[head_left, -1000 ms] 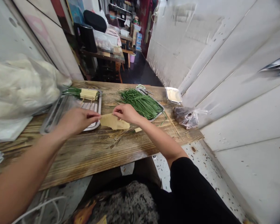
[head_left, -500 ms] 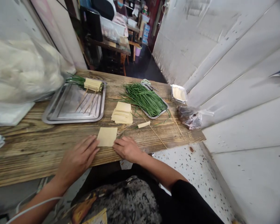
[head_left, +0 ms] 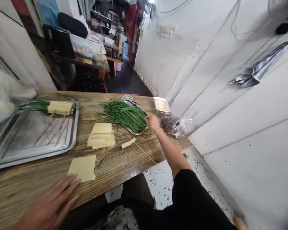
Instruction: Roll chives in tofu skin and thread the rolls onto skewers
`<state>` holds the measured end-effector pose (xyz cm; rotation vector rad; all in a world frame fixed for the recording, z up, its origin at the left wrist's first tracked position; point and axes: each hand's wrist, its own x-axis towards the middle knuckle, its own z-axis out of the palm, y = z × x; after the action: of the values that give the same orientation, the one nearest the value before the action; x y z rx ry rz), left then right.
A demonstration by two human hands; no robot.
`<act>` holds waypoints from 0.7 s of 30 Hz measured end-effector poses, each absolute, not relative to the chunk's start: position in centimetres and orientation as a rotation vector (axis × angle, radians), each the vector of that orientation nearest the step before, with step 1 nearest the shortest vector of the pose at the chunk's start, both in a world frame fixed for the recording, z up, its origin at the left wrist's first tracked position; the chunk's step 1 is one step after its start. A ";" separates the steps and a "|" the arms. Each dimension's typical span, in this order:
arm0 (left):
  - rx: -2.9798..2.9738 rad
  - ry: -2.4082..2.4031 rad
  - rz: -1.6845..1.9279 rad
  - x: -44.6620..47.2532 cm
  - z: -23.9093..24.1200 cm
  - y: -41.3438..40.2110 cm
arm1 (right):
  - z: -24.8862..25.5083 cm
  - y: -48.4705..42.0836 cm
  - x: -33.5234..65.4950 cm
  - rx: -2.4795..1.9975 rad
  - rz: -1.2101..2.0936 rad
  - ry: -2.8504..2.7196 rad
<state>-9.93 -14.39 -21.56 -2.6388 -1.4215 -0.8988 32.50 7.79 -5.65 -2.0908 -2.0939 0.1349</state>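
A square sheet of tofu skin [head_left: 83, 167] lies flat near the table's front edge. My left hand [head_left: 51, 199] rests with fingers spread, its fingertips on the sheet's lower left corner. Over at the right end of a heap of green chives [head_left: 124, 113], my right hand [head_left: 153, 122] has its fingers pinched together at the stalk ends. A stack of tofu sheets [head_left: 101, 135] sits between the single sheet and the chives. Close to it, a small tofu roll [head_left: 128, 143] is threaded on a thin skewer [head_left: 145, 152].
At left, a metal tray [head_left: 73, 134] holds skewered tofu rolls [head_left: 60, 108] with chives. Scissors [head_left: 127, 97], a foil box [head_left: 161, 105] and a bagged dark item [head_left: 175, 125] stand farther back and right. A wall [head_left: 206, 105] borders the right side. A person [head_left: 95, 27] is in the background.
My right hand has left the tofu sheet's edge and reached forward and right to the chives. My left hand stays at the sheet. The view has swung right.
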 end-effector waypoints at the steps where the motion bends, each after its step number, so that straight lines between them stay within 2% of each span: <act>1: -2.640 -1.419 -0.901 -9.9 -21.6 -14.4 | -5.5 8.7 33.2 -2.129 0.154 -2.086; 8: -2.636 -1.421 -0.809 -10.4 -23.0 -14.4 | -7.4 9.8 34.6 -2.160 0.327 -2.189; 21: -2.636 -1.466 -0.898 -10.5 -23.5 -14.4 | -8.6 8.6 33.2 -2.082 0.139 -2.389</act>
<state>-10.45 -14.38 -23.53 -2.6362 -1.4656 -0.8980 33.22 8.59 -8.62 -2.0817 -2.3889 0.1391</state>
